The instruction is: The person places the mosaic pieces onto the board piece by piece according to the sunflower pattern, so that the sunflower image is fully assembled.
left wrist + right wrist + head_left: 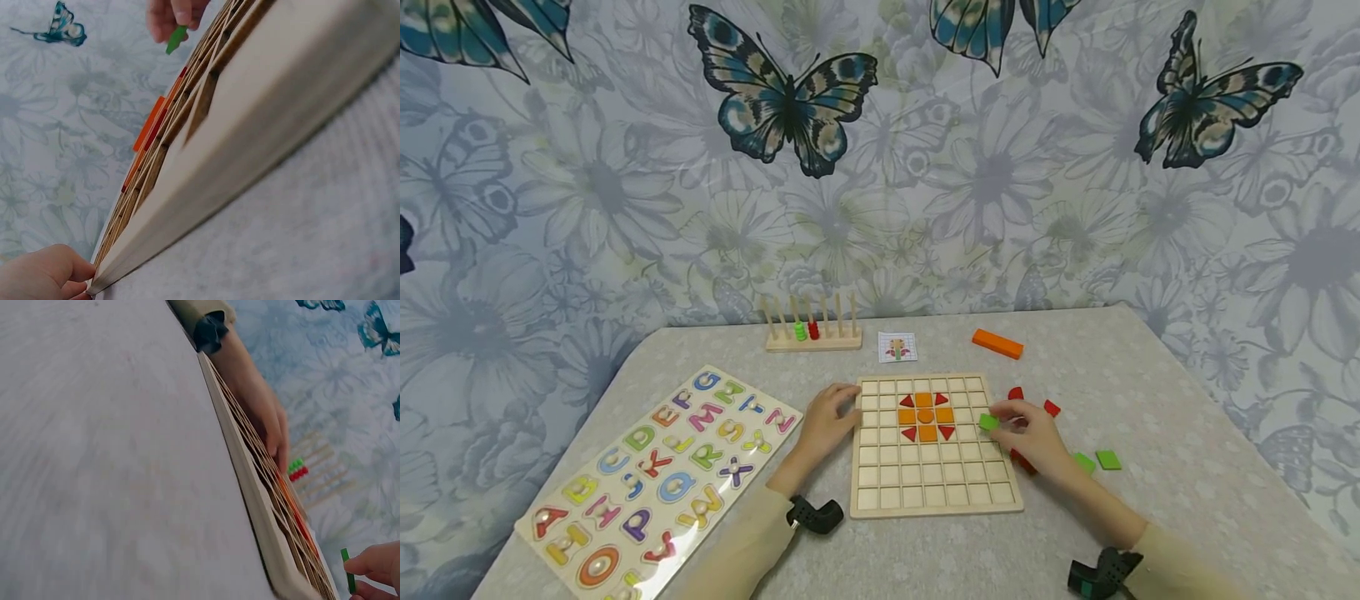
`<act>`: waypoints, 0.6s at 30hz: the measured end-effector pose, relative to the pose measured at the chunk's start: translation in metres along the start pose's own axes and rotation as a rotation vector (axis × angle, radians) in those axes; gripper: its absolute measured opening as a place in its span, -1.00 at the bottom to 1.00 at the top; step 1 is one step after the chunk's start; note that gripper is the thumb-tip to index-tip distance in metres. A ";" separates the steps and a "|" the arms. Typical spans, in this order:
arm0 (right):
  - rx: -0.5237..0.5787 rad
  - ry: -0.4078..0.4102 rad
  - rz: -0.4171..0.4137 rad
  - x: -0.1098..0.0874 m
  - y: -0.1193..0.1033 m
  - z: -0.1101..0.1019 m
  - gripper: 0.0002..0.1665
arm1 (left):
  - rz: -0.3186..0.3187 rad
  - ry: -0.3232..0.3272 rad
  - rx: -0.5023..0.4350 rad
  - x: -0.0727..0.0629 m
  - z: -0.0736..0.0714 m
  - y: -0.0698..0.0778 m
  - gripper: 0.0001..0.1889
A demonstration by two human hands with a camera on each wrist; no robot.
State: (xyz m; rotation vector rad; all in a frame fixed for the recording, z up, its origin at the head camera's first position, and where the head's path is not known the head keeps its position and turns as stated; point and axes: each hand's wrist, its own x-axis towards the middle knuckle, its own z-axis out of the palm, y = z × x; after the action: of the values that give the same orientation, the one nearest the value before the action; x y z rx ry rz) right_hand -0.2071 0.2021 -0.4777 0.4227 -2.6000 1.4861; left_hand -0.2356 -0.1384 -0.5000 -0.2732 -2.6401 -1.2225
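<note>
Tile (pixel 988 422), green, pinched at tip of right hand (pixel 1030 432), left hand (pixel 829 419) gripping gridded board (pixel 914 477)

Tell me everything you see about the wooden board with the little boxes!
The pale board looks wooden, roughly square, with thin strips dividing it into small cells. It lies flat on the table. Orange pieces make a cross inside, with red triangles at its corners. The left hand touches its left edge.

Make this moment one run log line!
left hand: touches wooden board | right hand: pinches green tile | orange pieces: on board
</note>
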 end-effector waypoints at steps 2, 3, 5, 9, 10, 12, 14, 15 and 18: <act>0.018 -0.029 -0.013 0.003 -0.007 0.010 -0.62 | 0.002 0.004 0.005 0.001 0.000 0.000 -0.58; 0.025 -0.044 -0.014 0.004 -0.010 0.016 -0.63 | 0.003 0.006 0.007 0.001 0.000 0.001 -0.58; 0.053 -0.079 -0.013 0.004 -0.015 0.025 -0.63 | 0.002 0.006 0.011 0.001 0.000 0.000 -0.58; 0.085 -0.139 -0.015 0.004 -0.023 0.043 -0.65 | 0.001 0.005 0.011 0.000 0.000 0.000 -0.58; 0.082 -0.153 -0.032 0.003 -0.024 0.047 -0.66 | 0.000 0.003 0.012 0.000 0.000 0.000 -0.58; 0.077 -0.183 -0.074 0.002 -0.026 0.053 -0.67 | -0.005 -0.005 0.012 0.000 -0.001 0.000 -0.58; 0.078 -0.208 -0.115 0.000 -0.027 0.057 -0.67 | -0.009 -0.014 0.011 0.001 -0.001 0.001 -0.58; 0.071 -0.216 -0.137 -0.001 -0.027 0.058 -0.68 | -0.011 -0.018 0.009 0.001 -0.001 0.001 -0.58; 0.070 -0.230 -0.154 -0.003 -0.029 0.060 -0.68 | -0.016 -0.023 0.009 0.001 -0.002 0.001 -0.58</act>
State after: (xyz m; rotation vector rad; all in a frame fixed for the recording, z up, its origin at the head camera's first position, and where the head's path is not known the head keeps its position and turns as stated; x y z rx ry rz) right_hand -0.1935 0.1371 -0.4853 0.8282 -2.6151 1.5624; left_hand -0.2356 -0.1388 -0.4977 -0.2663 -2.6724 -1.2190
